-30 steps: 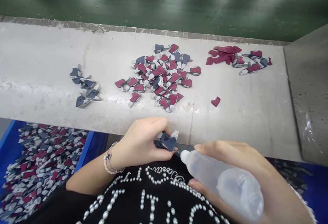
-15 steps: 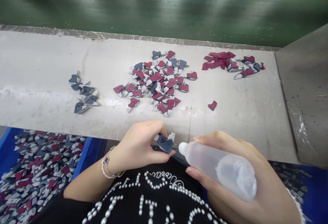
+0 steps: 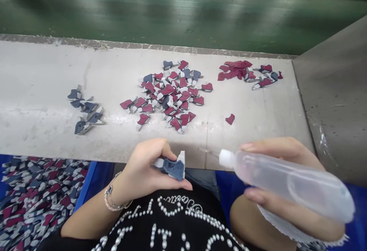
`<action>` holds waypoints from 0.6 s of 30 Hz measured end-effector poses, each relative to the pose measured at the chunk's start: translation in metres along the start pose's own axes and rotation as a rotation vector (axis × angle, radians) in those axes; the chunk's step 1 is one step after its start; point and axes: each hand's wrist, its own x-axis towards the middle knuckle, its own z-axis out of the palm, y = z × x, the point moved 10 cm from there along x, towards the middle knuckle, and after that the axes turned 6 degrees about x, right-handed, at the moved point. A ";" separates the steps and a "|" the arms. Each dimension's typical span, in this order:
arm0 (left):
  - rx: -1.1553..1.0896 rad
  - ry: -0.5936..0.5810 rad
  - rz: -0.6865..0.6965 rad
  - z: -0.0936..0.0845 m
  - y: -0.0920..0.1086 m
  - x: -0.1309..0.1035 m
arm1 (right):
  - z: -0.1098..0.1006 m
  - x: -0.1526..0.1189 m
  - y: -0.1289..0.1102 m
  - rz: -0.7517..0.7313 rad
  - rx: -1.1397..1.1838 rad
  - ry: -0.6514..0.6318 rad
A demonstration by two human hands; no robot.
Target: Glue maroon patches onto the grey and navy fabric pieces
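Between the thumb and fingers of my left hand (image 3: pixel 149 167) is a blue-grey and white plastic piece (image 3: pixel 174 168), its recessed blue face turned up. My right hand (image 3: pixel 289 174) is wrapped round a translucent squeeze bottle (image 3: pixel 286 182), whose white cap (image 3: pixel 226 158) points left toward the piece without touching it. Beyond my hands, a pile of maroon, blue and white pieces (image 3: pixel 172 94) lies on the pale worktable (image 3: pixel 258 121). Several blue and white pieces (image 3: pixel 89 106) lie to the left. One flat maroon piece (image 3: pixel 230 119) sits alone to the right.
At the back right are flat maroon pieces (image 3: pixel 235 69) beside several assembled ones (image 3: pixel 265 77). A blue bin (image 3: pixel 87 182) full of pieces stands at the lower left. A metal panel (image 3: pixel 335 90) bounds the right side, a green wall (image 3: pixel 172 17) the back.
My right hand has drawn the bottle to the right, away from the piece. My left hand has shifted slightly left and tilted the piece. The whole view has shifted a little.
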 end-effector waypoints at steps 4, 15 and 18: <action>-0.036 0.051 0.072 -0.010 0.009 0.000 | -0.002 0.006 0.022 -0.013 0.100 -0.092; 0.106 0.193 -0.022 -0.030 -0.028 0.003 | 0.032 0.036 0.100 0.253 0.322 -0.099; 0.137 0.348 -0.156 -0.052 -0.064 -0.027 | 0.032 0.046 0.103 0.227 0.345 -0.075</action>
